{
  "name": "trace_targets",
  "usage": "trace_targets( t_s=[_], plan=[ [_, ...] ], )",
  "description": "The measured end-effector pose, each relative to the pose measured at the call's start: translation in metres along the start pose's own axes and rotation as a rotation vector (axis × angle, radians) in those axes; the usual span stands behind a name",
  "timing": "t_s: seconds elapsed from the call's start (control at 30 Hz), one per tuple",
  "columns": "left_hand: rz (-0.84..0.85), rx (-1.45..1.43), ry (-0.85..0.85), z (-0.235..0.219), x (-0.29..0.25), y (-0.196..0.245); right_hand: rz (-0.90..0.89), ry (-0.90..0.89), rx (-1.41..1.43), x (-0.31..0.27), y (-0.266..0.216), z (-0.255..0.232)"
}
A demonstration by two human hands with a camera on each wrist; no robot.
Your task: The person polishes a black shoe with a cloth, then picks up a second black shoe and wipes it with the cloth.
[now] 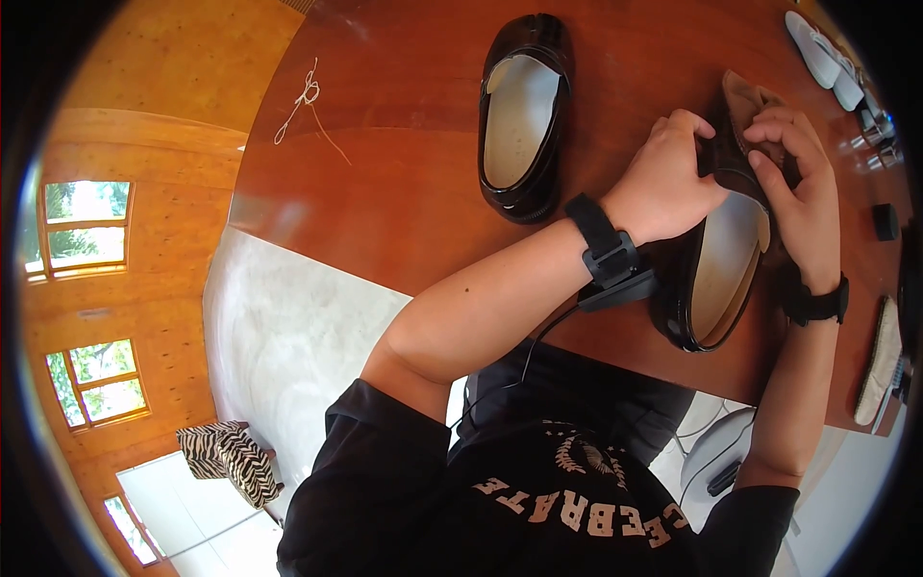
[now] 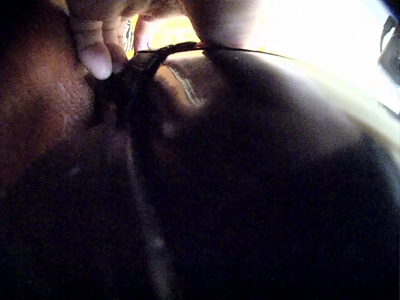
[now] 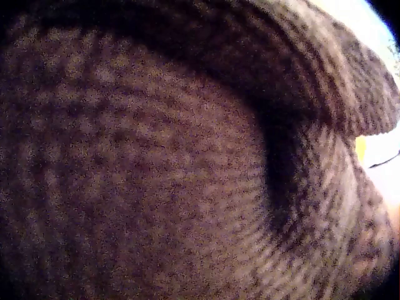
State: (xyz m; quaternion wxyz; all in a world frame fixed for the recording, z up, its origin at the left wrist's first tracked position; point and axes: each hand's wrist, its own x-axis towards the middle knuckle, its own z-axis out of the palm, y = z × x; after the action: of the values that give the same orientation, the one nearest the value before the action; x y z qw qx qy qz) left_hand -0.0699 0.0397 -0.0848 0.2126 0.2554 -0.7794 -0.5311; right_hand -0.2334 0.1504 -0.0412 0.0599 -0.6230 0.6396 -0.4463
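A glossy dark loafer point(image 1: 687, 298) with a pale insole lies at the right of the head view. My left hand point(image 1: 665, 183) grips its upper near the front; in the left wrist view, fingertips point(image 2: 97, 61) press on the dark shoe point(image 2: 262, 156). A brown cloth point(image 1: 738, 96) is bunched over the far end of that shoe, pinched in the curled fingers of my right hand point(image 1: 808, 192). Ribbed cloth point(image 3: 144, 162) fills most of the right wrist view and hides the fingers there. The toe is largely covered by hands and cloth.
The matching loafer point(image 1: 562, 96) stands to the left on the table point(image 1: 404, 192). A thin tied string point(image 1: 310, 93) lies at the far left. White shoes point(image 1: 815, 53), a small black object point(image 1: 885, 222) and a brush-like item point(image 1: 879, 365) are along the right side.
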Motion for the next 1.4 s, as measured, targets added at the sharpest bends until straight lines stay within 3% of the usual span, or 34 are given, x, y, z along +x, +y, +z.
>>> trace_targets(
  t_s=[0.07, 0.17, 0.37, 0.57, 0.87, 1.1, 1.27, 1.4],
  plan=[
    [0.005, -0.006, -0.001, 0.001, 0.000, -0.001, -0.023, 0.004, -0.014, 0.001, 0.001, 0.000],
    [0.002, -0.011, -0.008, 0.000, 0.000, 0.000, 0.085, -0.037, 0.015, 0.000, 0.008, -0.001],
    [-0.021, -0.011, -0.016, 0.002, 0.000, 0.000, 0.181, -0.027, -0.258, -0.002, 0.020, -0.006],
    [-0.019, 0.009, -0.009, 0.002, 0.000, -0.001, 0.164, 0.018, -0.256, -0.003, 0.020, -0.003],
    [-0.032, -0.024, -0.004, 0.003, 0.001, -0.002, 0.132, -0.101, -0.060, -0.002, 0.003, -0.007],
    [0.088, 0.001, -0.018, -0.003, 0.000, -0.014, 0.120, 0.035, -0.319, -0.006, 0.039, -0.004],
    [0.006, -0.124, -0.087, -0.008, -0.010, 0.011, 0.053, 0.100, -0.345, -0.007, 0.026, -0.010],
    [0.056, -0.171, -0.027, -0.009, -0.006, 0.003, 0.165, 0.051, -0.289, 0.000, 0.018, -0.006]
  ],
)
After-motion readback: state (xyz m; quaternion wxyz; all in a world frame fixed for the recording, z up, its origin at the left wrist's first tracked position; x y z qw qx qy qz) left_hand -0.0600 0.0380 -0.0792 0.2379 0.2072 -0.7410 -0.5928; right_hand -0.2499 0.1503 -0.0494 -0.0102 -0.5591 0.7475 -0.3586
